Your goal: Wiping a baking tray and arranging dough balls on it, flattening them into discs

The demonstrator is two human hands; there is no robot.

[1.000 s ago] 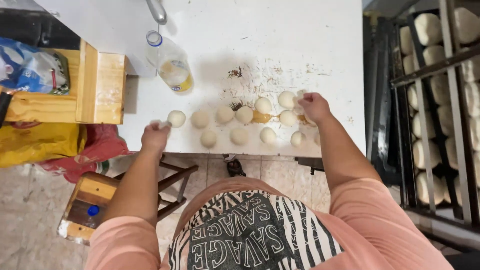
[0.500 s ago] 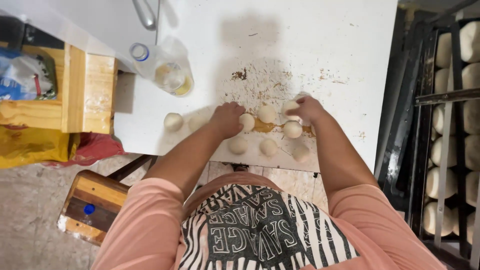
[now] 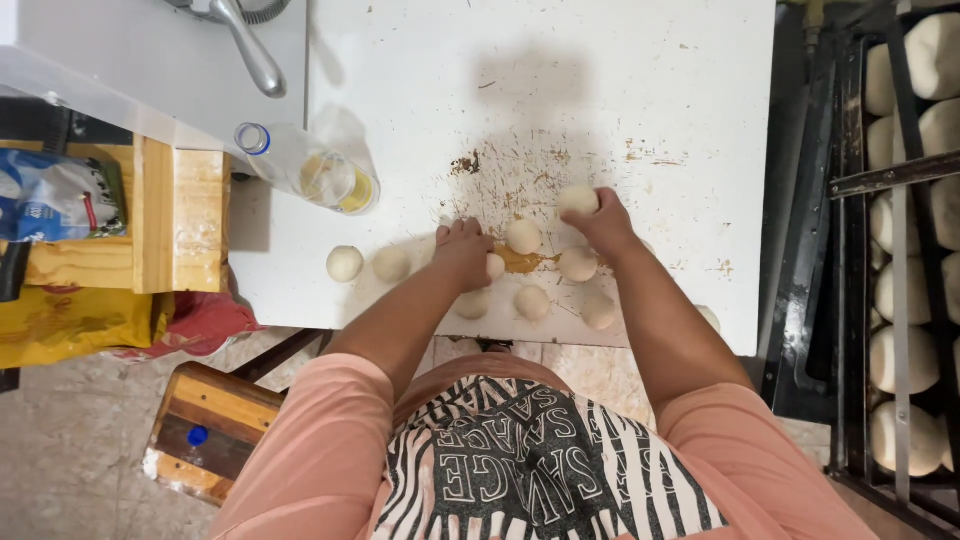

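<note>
Right hand (image 3: 603,222) shifted up, gripping dough ball (image 3: 578,199); left hand (image 3: 463,250) covers another (grip unclear).

You see pale cream dough balls (image 3: 523,237) on a white surface (image 3: 640,80) streaked brown, a clear bottle (image 3: 310,172) with a blue cap, your pink sleeves (image 3: 320,450), and a black-and-white striped apron (image 3: 530,470).
</note>
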